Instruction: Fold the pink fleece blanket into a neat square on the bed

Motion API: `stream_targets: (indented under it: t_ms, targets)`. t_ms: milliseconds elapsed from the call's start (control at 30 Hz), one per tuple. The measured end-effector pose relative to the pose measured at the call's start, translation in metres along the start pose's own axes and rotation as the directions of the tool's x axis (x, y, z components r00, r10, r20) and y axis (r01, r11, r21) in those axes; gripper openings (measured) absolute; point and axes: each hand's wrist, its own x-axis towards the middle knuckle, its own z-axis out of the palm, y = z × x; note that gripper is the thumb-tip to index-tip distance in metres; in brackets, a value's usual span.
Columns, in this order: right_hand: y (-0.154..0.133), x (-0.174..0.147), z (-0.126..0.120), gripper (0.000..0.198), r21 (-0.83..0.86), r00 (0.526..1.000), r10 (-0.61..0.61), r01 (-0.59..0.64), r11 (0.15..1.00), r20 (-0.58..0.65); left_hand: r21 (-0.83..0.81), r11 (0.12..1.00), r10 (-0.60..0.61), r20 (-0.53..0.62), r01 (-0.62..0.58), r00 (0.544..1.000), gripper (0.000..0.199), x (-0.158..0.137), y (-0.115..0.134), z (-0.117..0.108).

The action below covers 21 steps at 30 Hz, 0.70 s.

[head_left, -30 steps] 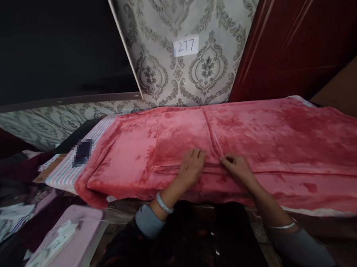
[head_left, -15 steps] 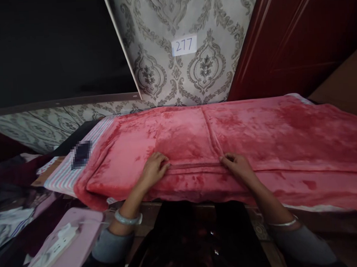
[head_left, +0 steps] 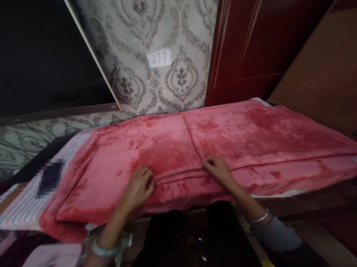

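A plush pink-red blanket (head_left: 241, 130) is spread in folded layers over a long, low surface. My left hand (head_left: 139, 185) pinches the front edge of its folded layer, left of the middle. At the corner where a raised seam meets that edge, my right hand (head_left: 218, 169) is closed on the blanket with thumb and fingertips together. Between the two hands the folded edge runs in a nearly straight double line. Parts of the fingertips are hidden in the soft pile.
A striped cloth (head_left: 23, 205) shows at the left end, with a dark blurred object (head_left: 50, 178) on it. Behind are a large black screen (head_left: 43, 57), patterned wallpaper with a number label (head_left: 159, 59), and a dark red door (head_left: 245, 38). A pink stool (head_left: 50, 259) stands at lower left.
The view has turned toward the right, so everything appears shifted left. Both hands stay on the same folded edge of the blanket, whose layers look much the same.
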Motion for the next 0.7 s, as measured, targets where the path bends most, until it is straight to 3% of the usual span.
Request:
stream_targets:
  t_ms: [67, 167, 300, 400, 600, 700]
  targets:
    - [0.001, 0.0, 0.002, 0.03, -0.003, 1.0, -0.006, 0.006, 1.0, -0.02, -0.015, 1.0, -0.01, -0.039, 0.01, 0.999, 0.016, 0.011, 0.008, -0.003]
    - [0.0, -0.001, 0.003, 0.028, -0.009, 0.999, -0.025, 0.025, 1.0, -0.042, 0.004, 1.0, 0.009, -0.081, -0.009, 0.997, 0.036, 0.037, 0.033, 0.008]
    - [-0.002, -0.005, 0.002, 0.027, -0.015, 0.996, -0.07, 0.069, 0.997, -0.049, 0.026, 0.992, 0.123, 0.02, -0.124, 0.992, 0.058, 0.072, 0.08, 0.047]
    - [0.0, -0.009, 0.002, 0.026, -0.041, 0.994, -0.102, 0.101, 0.994, -0.039, 0.054, 0.99, 0.128, 0.08, -0.133, 0.989, 0.062, 0.084, 0.106, 0.075]
    - [-0.007, 0.001, -0.01, 0.02, -0.243, 0.993, -0.122, 0.119, 0.963, 0.004, 0.106, 0.988, 0.107, 0.058, -0.113, 0.993, 0.062, 0.081, 0.113, 0.097]
    - [-0.021, 0.025, -0.015, 0.021, -0.335, 0.999, -0.031, 0.043, 0.941, 0.04, 0.109, 0.987, 0.111, 0.06, -0.117, 0.992, 0.064, 0.08, 0.112, 0.097]
